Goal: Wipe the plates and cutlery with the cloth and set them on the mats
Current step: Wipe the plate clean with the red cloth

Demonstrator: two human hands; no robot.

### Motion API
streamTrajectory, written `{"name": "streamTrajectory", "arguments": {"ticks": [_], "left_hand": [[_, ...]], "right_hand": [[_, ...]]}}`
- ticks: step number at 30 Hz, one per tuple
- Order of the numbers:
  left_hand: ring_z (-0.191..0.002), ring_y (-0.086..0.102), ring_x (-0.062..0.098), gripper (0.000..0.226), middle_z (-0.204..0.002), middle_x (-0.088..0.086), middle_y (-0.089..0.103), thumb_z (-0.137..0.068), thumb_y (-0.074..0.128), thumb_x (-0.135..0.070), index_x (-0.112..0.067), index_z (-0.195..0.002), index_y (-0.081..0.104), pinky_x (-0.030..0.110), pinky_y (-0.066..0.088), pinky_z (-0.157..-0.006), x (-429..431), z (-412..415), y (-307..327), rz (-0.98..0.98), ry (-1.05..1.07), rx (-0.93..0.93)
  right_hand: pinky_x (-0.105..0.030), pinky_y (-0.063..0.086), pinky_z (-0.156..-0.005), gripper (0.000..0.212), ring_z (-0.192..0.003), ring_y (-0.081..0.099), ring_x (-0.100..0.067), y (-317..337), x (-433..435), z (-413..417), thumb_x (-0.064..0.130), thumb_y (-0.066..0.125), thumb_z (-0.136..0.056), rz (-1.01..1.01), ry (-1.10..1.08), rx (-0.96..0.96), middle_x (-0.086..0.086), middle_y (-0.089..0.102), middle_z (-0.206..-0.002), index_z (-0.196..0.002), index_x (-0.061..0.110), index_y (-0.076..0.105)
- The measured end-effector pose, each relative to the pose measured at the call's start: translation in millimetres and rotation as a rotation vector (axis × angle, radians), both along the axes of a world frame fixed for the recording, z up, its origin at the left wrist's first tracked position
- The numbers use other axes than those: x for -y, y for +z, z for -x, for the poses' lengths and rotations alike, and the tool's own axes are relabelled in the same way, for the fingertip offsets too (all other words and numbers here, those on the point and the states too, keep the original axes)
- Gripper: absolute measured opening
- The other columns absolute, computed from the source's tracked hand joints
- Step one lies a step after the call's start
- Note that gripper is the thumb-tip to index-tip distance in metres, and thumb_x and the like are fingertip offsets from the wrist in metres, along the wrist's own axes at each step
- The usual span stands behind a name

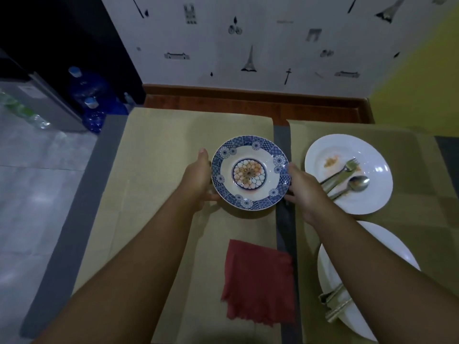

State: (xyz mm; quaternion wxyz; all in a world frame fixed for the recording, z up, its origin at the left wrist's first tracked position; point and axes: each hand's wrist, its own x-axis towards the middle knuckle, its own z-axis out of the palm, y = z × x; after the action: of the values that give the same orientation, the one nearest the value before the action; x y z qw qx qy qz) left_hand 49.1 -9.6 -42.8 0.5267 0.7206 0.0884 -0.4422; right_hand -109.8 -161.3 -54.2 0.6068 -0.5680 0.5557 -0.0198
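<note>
The left hand [198, 180] grips the blue-rimmed plate [250, 172] at its 9 o'clock edge, thumb lying along the rim and fingers curled underneath. The right hand [304, 192] grips the opposite edge at about 4 o'clock, its fingers also tucked below. The hands are apart with the plate between them, probably so that it stays level while carried. It sits over the far right part of the left mat [161, 150], with a shadow on the mat beneath it; whether it touches the mat or is just above it I cannot tell. Its well looks largely clean, though a faint reddish tinge shows near 6 o'clock, so I judge it is either being set down or taken up for wiping. At 6 o'clock from the plate, on the same mat, the red cloth [258, 281] lies flat and unheld, within easy reach of either hand. At 3 o'clock, on the right mat [422, 219], a white plate [377, 155] carries orange smears plus a fork [347, 167] and a spoon [357, 183] laid across it — dirty, and likely parked there to wait their turn. At 5 o'clock a second white plate [387, 247] holds more cutlery [335, 301], partly hidden by the right forearm.
</note>
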Motion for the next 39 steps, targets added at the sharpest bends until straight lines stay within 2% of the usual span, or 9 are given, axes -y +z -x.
{"name": "streamTrajectory", "arguments": {"ticks": [6, 10, 16, 25, 27, 30, 32, 36, 39], "left_hand": [[-0.088, 0.064, 0.018, 0.042, -0.106, 0.003, 0.067, -0.106, 0.034, -0.049, -0.018, -0.117, 0.060, 0.042, 0.062, -0.068, -1, 1, 3, 0.021, -0.008, -0.003], [-0.101, 0.065, 0.026, 0.019, -0.111, 0.007, 0.066, -0.100, 0.054, -0.030, -0.018, -0.109, 0.065, 0.055, 0.063, -0.075, -9, 8, 8, 0.069, 0.008, 0.035], [-0.097, 0.071, 0.030, 0.028, -0.113, 0.012, 0.066, -0.097, 0.061, -0.012, -0.014, -0.123, 0.049, 0.050, 0.062, -0.063, -48, 45, 16, 0.098, 0.082, -0.002], [-0.103, 0.074, 0.027, 0.033, -0.113, 0.003, 0.077, -0.099, 0.057, 0.000, -0.015, -0.128, 0.060, 0.048, 0.062, -0.077, -122, 133, 4, 0.128, 0.292, 0.005], [-0.104, 0.073, 0.030, 0.034, -0.114, 0.007, 0.077, -0.099, 0.054, 0.002, -0.014, -0.128, 0.061, 0.049, 0.062, -0.078, -138, 152, 6, 0.139, 0.360, -0.006], [-0.097, 0.075, 0.029, 0.033, -0.113, 0.013, 0.076, -0.100, 0.052, 0.002, -0.015, -0.128, 0.060, 0.045, 0.064, -0.073, -160, 174, 6, 0.133, 0.453, -0.014], [-0.091, 0.076, 0.028, 0.034, -0.110, 0.013, 0.077, -0.101, 0.052, 0.001, -0.015, -0.130, 0.058, 0.043, 0.064, -0.071, -172, 184, 4, 0.138, 0.495, -0.012], [-0.090, 0.076, 0.029, 0.035, -0.104, 0.012, 0.079, -0.101, 0.053, -0.001, -0.017, -0.131, 0.057, 0.043, 0.064, -0.073, -193, 189, 1, 0.148, 0.522, 0.031], [-0.090, 0.076, 0.031, 0.035, -0.102, 0.013, 0.079, -0.100, 0.054, -0.001, -0.019, -0.131, 0.057, 0.045, 0.064, -0.074, -206, 186, -4, 0.134, 0.538, 0.050]], "right_hand": [[-0.033, 0.052, -0.081, 0.037, -0.100, 0.064, -0.013, 3, 0, 3, 0.049, 0.039, -0.099, -0.061, -0.051, 0.111, 0.007, 0.070, -0.107, -0.112, 0.027, 0.065], [-0.040, 0.051, -0.093, 0.038, -0.104, 0.065, -0.016, 12, 0, 11, 0.051, 0.040, -0.097, -0.043, -0.028, 0.167, 0.006, 0.071, -0.108, -0.110, 0.028, 0.067], [-0.044, 0.050, -0.096, 0.044, -0.105, 0.065, -0.017, 27, -12, 36, 0.059, 0.040, -0.093, -0.036, 0.057, 0.234, 0.006, 0.071, -0.110, -0.113, 0.031, 0.067], [-0.040, 0.052, -0.090, 0.032, -0.100, 0.068, -0.013, 27, -52, 75, 0.049, 0.052, -0.094, -0.148, 0.288, 0.291, 0.008, 0.072, -0.108, -0.111, 0.029, 0.069], [-0.040, 0.052, -0.091, 0.027, -0.098, 0.069, -0.013, 27, -61, 82, 0.043, 0.054, -0.095, -0.187, 0.331, 0.306, 0.007, 0.073, -0.106, -0.111, 0.027, 0.069], [-0.031, 0.052, -0.077, 0.016, -0.089, 0.071, -0.010, 32, -77, 91, 0.024, 0.057, -0.095, -0.239, 0.363, 0.350, 0.005, 0.074, -0.101, -0.107, 0.025, 0.067], [-0.029, 0.051, -0.076, 0.024, -0.092, 0.070, -0.010, 36, -87, 97, 0.016, 0.057, -0.093, -0.247, 0.435, 0.382, 0.005, 0.074, -0.105, -0.113, 0.025, 0.066], [-0.021, 0.050, -0.076, 0.034, -0.098, 0.066, -0.001, 33, -104, 105, 0.021, 0.056, -0.095, -0.080, 0.594, 0.339, 0.015, 0.069, -0.112, -0.124, 0.037, 0.060], [-0.031, 0.045, -0.094, 0.047, -0.114, 0.054, -0.007, 7, -111, 115, 0.037, 0.059, -0.090, 0.331, 0.821, 0.129, 0.013, 0.056, -0.128, -0.136, 0.031, 0.049]]}}
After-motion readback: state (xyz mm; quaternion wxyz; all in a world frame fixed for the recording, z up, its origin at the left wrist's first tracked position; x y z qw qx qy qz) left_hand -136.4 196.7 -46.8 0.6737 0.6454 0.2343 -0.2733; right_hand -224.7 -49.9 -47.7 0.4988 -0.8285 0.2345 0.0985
